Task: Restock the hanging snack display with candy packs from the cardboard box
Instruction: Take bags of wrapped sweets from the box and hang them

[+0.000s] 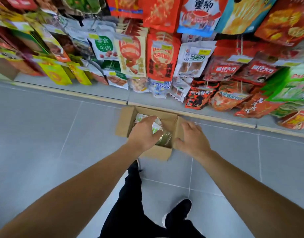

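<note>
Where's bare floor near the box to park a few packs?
Bare tile lies left of the cardboard box, out to the shelf's base strip, and right of the right hand. Crowded: inside the box under the left hand, and the hanging packs.

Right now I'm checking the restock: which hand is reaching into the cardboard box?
The left hand, over the candy packs inside; the right hand rests on the cardboard box flap.
</note>
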Available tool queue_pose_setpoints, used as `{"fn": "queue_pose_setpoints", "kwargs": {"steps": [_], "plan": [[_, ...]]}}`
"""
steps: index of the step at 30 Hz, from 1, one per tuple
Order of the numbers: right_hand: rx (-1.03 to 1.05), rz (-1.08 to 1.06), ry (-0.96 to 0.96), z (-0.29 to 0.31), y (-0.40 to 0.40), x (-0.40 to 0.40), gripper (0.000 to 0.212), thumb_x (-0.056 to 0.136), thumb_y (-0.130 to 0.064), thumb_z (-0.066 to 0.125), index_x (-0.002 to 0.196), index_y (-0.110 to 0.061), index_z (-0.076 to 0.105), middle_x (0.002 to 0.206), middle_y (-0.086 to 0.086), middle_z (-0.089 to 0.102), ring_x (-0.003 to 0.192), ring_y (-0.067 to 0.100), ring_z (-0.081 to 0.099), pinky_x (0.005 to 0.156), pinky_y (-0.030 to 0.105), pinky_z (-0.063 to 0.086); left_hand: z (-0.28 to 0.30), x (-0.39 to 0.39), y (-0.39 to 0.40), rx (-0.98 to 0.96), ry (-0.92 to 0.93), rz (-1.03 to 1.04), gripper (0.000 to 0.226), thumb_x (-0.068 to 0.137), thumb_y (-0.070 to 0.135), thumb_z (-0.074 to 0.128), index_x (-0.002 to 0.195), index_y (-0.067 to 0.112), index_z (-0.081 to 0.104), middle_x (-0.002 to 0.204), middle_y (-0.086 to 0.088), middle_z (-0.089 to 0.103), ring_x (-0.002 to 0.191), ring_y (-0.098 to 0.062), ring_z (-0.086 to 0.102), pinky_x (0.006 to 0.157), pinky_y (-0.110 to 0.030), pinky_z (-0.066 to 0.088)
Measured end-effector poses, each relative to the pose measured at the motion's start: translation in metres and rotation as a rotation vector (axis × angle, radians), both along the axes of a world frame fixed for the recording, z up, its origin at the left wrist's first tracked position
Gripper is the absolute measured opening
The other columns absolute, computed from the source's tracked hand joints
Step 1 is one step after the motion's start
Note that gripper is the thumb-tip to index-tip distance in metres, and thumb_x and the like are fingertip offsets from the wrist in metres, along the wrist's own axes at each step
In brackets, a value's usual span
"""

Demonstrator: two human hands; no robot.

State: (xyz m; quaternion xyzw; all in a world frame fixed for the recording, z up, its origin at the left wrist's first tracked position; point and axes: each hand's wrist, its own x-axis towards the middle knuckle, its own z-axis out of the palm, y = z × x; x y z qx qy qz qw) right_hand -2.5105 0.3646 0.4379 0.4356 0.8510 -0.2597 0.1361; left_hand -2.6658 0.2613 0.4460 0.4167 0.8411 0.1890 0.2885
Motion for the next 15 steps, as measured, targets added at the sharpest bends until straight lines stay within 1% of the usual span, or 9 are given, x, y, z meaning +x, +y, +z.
{"fn": "queue_pose_setpoints", "kwargs": {"steps": [2, 4, 6, 8, 10, 12, 14, 15], "plan": [[-0.021, -0.024, -0.023, -0.015, 0.002, -0.026, 0.056, 0.092, -0.033, 0.055, 0.141, -0.009, 0.041, 0.146, 0.009, 0.038, 0.134, 0.034, 0.034, 0.108, 0.043, 0.039, -0.022, -0.028, 0.000, -0.057, -0.038, 0.000, 0.058, 0.090, 0.032, 0.060, 0.144, 0.018, 0.045, 0.141, -0.006, 0.054, 0.128, -0.027, 0.050, 0.098, -0.032, 0.042], [-0.052, -0.059, -0.059, -0.039, 0.007, -0.061, 0.056, 0.093, -0.034, 0.054, 0.140, -0.008, 0.042, 0.147, 0.010, 0.038, 0.132, 0.035, 0.036, 0.107, 0.043, 0.039, -0.050, -0.064, 0.002, -0.106, -0.091, 0.011, 0.057, 0.090, 0.033, 0.060, 0.142, 0.017, 0.046, 0.134, -0.009, 0.059, 0.124, -0.030, 0.053, 0.095, -0.034, 0.044], [-0.080, -0.080, -0.075, -0.053, 0.008, -0.080, 0.056, 0.093, -0.034, 0.054, 0.141, -0.008, 0.042, 0.144, 0.012, 0.040, 0.129, 0.036, 0.038, 0.106, 0.042, 0.039, -0.064, -0.082, 0.002, -0.126, -0.130, 0.023, 0.056, 0.089, 0.033, 0.061, 0.141, 0.015, 0.047, 0.130, -0.010, 0.061, 0.119, -0.031, 0.056, 0.093, -0.035, 0.047], [-0.107, -0.096, -0.093, -0.074, 0.010, -0.102, 0.054, 0.092, -0.035, 0.056, 0.138, -0.009, 0.045, 0.138, 0.012, 0.044, 0.127, 0.037, 0.041, 0.103, 0.041, 0.041, -0.085, -0.104, 0.002, -0.156, -0.181, 0.052, 0.054, 0.087, 0.033, 0.062, 0.137, 0.016, 0.051, 0.123, -0.009, 0.064, 0.112, -0.030, 0.059, 0.088, -0.035, 0.049], [-0.133, -0.092, -0.095, -0.095, 0.010, -0.118, 0.052, 0.091, -0.034, 0.057, 0.136, -0.011, 0.046, 0.138, 0.011, 0.045, 0.127, 0.037, 0.042, 0.099, 0.040, 0.042, -0.104, -0.119, 0.001, -0.186, -0.226, 0.087, 0.051, 0.084, 0.032, 0.063, 0.133, 0.019, 0.053, 0.117, -0.005, 0.066, 0.107, -0.028, 0.061, 0.087, -0.034, 0.051], [-0.160, -0.092, -0.119, -0.124, 0.014, -0.135, 0.056, 0.090, -0.033, 0.059, 0.141, -0.014, 0.043, 0.143, 0.009, 0.041, 0.130, 0.035, 0.040, 0.100, 0.040, 0.042, -0.130, -0.133, 0.003, -0.200, -0.262, 0.116, 0.051, 0.085, 0.027, 0.062, 0.134, 0.021, 0.053, 0.120, -0.002, 0.065, 0.109, -0.026, 0.061, 0.090, -0.035, 0.051], [-0.200, -0.078, -0.131, -0.148, 0.017, -0.146, 0.059, 0.088, -0.031, 0.059, 0.143, -0.015, 0.042, 0.146, 0.007, 0.039, 0.132, 0.032, 0.038, 0.102, 0.040, 0.042, -0.153, -0.140, 0.005, -0.208, -0.280, 0.155, 0.051, 0.087, 0.023, 0.060, 0.137, 0.021, 0.050, 0.127, -0.002, 0.063, 0.113, -0.025, 0.059, 0.091, -0.031, 0.049], [-0.215, -0.077, -0.126, -0.171, 0.023, -0.154, 0.060, 0.088, -0.031, 0.059, 0.143, -0.016, 0.042, 0.146, 0.006, 0.039, 0.133, 0.031, 0.038, 0.102, 0.040, 0.042, -0.172, -0.146, 0.010, -0.205, -0.277, 0.171, 0.051, 0.088, 0.022, 0.060, 0.139, 0.022, 0.049, 0.130, -0.001, 0.062, 0.115, -0.025, 0.059, 0.090, -0.028, 0.047]]}}
